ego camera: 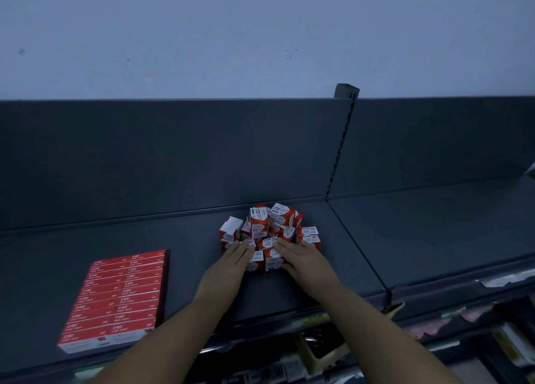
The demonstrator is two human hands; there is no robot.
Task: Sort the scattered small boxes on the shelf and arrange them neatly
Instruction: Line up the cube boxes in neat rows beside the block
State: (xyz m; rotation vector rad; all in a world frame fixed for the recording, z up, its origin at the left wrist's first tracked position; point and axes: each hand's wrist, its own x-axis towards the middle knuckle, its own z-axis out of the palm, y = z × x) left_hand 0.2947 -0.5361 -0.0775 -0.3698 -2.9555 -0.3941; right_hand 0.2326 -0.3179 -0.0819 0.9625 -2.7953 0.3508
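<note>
"PAPER CLIPS" boxes (270, 233), red-white

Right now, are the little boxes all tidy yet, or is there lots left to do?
Not yet. Done: the flat red boxes at the left lie in neat rows. In hand: the left hand and right hand rest flat on either side of the front boxes of the jumbled pile of small boxes. Left: nearly all that pile, tilted and heaped, needs lining up on the shelf.
</note>
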